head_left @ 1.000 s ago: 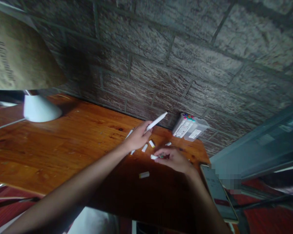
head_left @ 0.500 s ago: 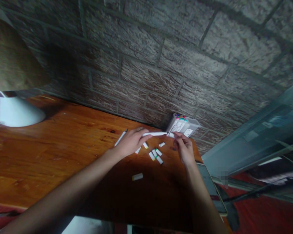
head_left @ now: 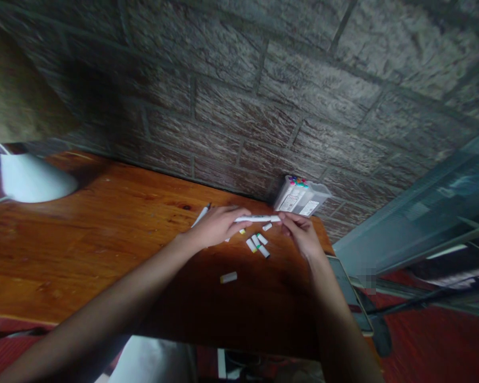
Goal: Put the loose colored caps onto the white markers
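A white marker (head_left: pixel 255 218) lies level between my hands, above the wooden table. My left hand (head_left: pixel 214 226) is closed around its left end. At the other end, the fingertips of my right hand (head_left: pixel 302 232) pinch a white cap (head_left: pixel 275 218), which now meets the marker's tip. Below the hands lie several loose white caps (head_left: pixel 251 245), some with green or yellow ends. One cap with a yellowish end (head_left: pixel 229 277) rests apart, nearer to me. Another marker (head_left: pixel 200 215) is partly hidden behind my left hand.
A clear plastic case (head_left: pixel 289 199) with colourful-ended markers stands against the brick wall (head_left: pixel 223 106). A lamp with a white base (head_left: pixel 35 178) is at the left. Along the table's right edge lies a tablet-like device (head_left: pixel 349 292).
My right hand has moved the cap left onto the marker's dark tip, closing the gap between them. The view has shifted slightly.
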`<state>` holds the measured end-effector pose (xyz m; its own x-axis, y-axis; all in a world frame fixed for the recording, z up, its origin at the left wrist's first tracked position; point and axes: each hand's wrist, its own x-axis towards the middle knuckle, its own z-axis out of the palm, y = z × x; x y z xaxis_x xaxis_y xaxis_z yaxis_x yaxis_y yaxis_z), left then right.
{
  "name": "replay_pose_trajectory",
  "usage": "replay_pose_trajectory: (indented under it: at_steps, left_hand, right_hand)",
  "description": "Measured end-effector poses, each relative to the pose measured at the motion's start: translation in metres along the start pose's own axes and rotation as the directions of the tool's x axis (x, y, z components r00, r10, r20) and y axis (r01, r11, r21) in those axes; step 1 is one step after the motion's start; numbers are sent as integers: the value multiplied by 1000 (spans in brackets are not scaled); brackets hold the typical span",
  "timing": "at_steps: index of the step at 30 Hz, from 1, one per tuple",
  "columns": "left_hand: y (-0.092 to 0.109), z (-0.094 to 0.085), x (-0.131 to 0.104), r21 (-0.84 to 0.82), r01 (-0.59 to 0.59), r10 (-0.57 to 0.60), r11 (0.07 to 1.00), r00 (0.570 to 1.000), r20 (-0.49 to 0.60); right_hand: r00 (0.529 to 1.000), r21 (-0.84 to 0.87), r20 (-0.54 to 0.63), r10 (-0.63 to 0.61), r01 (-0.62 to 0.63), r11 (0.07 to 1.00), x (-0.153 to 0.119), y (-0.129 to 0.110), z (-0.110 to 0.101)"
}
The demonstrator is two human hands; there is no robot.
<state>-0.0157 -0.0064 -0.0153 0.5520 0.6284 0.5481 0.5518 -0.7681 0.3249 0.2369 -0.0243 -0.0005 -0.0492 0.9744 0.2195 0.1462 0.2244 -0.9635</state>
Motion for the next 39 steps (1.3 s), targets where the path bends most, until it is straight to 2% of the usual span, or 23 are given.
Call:
replay_pose_trajectory:
  at_steps: [4, 10, 13, 18, 22, 24, 27, 29, 31, 33, 36, 39]
  left_hand:
    - [8, -3, 1, -144, 8, -11, 990, 1000, -20]
    - [5, -1, 3, -158, -1, -3, 988, 1000, -20]
    - [3, 0, 3, -182, 34, -34, 983, 999, 2]
    - [6, -1, 4, -264, 126, -109, 956, 991, 78]
    - [6, 0, 6, -495, 193, -164, 847, 981, 101]
    - [8, 2, 6, -544, 206, -172, 813, 979, 113]
    - [15, 6, 5, -533, 165, -134, 830, 986, 97]
    - [24, 12, 2, -495, 124, -95, 860, 992, 84]
    - [34, 18, -2, -428, 94, -59, 899, 994, 93]
    - [42, 23, -6, -365, 68, -32, 928, 994, 103]
    - [46, 28, -10, -298, 41, -2, 954, 991, 130]
    - [45, 30, -13, -258, 20, 15, 966, 991, 133]
  right_hand:
    - [998, 96, 45, 46, -51, 994, -1, -2, -4]
    - [984, -9, 135, 114, -114, 993, -3, -3, -7]
    - [985, -35, 148, 88, -84, 996, -4, -1, -9]
    - [971, -93, 237, 43, -21, 995, -7, -3, -9]
    - [982, -72, 186, 34, -21, 997, -9, -11, -3]
    - [992, -79, 124, 13, -3, 997, -9, -11, 4]
    - [995, 22, -96, 13, -11, 1000, -6, -4, 19]
    - [974, 193, -204, 103, -63, 979, -5, 0, 29]
    - [963, 363, -166, 212, -140, 921, -5, 1, 33]
    - [966, 461, -46, 253, -204, 864, -6, -3, 30]
    - [967, 495, 62, 247, -245, 834, -5, -9, 20]
    - [964, 485, 67, 257, -256, 836, -5, -9, 18]
